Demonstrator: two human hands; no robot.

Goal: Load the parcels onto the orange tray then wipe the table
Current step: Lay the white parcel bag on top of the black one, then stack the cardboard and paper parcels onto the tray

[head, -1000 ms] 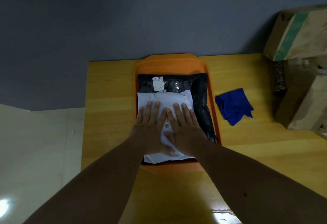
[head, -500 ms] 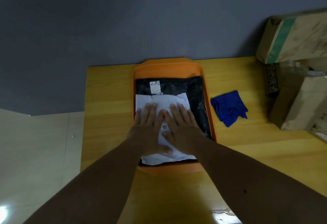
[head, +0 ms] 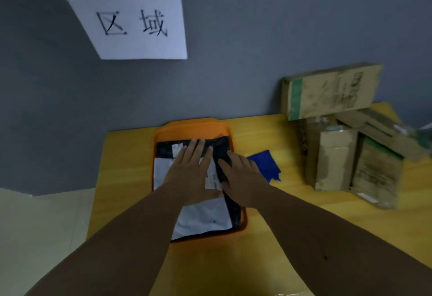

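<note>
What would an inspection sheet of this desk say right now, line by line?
Surface: yellow wooden table, pushed against a grey wall.
Job's things: orange tray holds a black parcel with a white parcel on top; blue cloth lies on the table right of the tray, not in use.
Clutter: cardboard boxes stacked at the table's right end.
Hands: left hand flat, palm down, on the parcels; right hand flat on the black parcel's right side. Neither grips anything.
Cables: nothing seen.
Surroundings: white paper sign with handwritten characters on the wall; pale floor to the left.
</note>
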